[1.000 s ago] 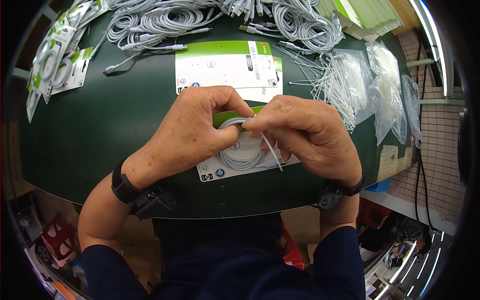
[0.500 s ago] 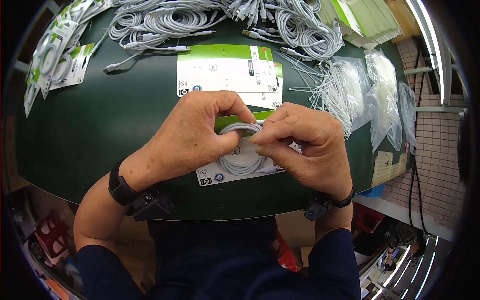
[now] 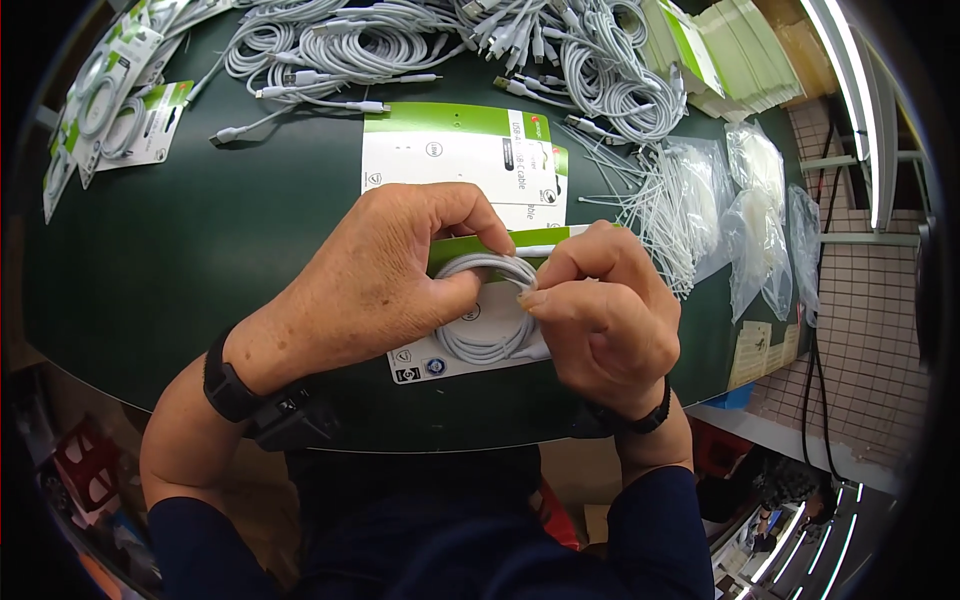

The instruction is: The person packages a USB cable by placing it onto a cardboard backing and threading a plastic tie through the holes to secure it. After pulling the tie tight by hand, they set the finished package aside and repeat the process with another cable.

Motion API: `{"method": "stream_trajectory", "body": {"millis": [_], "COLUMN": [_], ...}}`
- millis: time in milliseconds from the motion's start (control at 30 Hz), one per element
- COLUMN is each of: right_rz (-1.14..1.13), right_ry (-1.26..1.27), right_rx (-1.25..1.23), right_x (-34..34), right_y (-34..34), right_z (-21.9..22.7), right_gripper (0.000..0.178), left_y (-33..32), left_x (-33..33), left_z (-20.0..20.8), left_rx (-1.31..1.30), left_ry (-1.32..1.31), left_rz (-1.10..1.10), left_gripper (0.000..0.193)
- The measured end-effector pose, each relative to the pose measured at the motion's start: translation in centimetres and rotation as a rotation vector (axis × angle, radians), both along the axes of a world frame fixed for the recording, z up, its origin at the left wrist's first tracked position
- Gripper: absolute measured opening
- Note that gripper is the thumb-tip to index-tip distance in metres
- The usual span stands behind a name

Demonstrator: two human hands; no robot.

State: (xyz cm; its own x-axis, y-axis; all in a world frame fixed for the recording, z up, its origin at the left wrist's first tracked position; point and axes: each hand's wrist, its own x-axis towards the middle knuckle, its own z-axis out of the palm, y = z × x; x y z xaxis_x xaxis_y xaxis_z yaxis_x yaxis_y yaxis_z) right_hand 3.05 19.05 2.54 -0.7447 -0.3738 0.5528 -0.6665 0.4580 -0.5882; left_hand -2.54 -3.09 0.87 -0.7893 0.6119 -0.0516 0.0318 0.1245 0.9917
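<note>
Head view: the left hand (image 3: 365,285) clamps the coil (image 3: 488,352), on a card (image 3: 495,315) near the worktop's (image 3: 220,240) front edge. The right hand (image 3: 610,325), fingertips together, now sits at the coil's right; no tie tail shows any more, suggesting tightening

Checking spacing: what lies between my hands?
Between left hand and right hand, the head view shows a white cable coil over a green-and-white card.

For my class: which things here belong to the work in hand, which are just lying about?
Work in hand:
coiled white cable, held by the left hand
card beneath it
probably, as supplies: loose white ties, cable bundles, other cards

Apparently just lying about:
paper slips
blue object, lower right
</note>
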Motion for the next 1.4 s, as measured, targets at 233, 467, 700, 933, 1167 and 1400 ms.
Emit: {"method": "stream_trajectory", "body": {"millis": [233, 467, 700, 933, 1167, 1400], "right_rz": [0.026, 0.040, 0.040, 0.039, -0.006, -0.001], "right_ry": [0.065, 0.074, 0.076, 0.094, 0.057, 0.031], "right_rx": [0.033, 0.051, 0.072, 0.059, 0.033, -0.004], "right_x": [0.25, 0.20, 0.28, 0.01, -0.29, -0.19], "right_y": [-0.17, 0.03, -0.06, -0.12, -0.22, -0.01], "right_z": [0.13, -0.14, -0.28, -0.43, -0.37, -0.49], "right_gripper": [0.030, 0.028, 0.027, 0.027, 0.033, 0.033], "left_y": [-0.25, -0.24, -0.27, -0.23, -0.23, -0.14], "left_x": [-0.25, -0.27, -0.32, -0.29, -0.30, -0.23], "left_z": [-0.28, -0.36, -0.25, -0.61, -0.43, -0.60], "left_rx": [-0.008, 0.019, 0.012, 0.023, 0.007, 0.035], "left_ry": [0.096, 0.094, 0.094, 0.089, 0.112, 0.126], "left_rz": [-0.020, -0.009, -0.002, 0.009, 0.008, 0.004], "left_gripper": [0.020, 0.020, 0.021, 0.021, 0.020, 0.020]}}
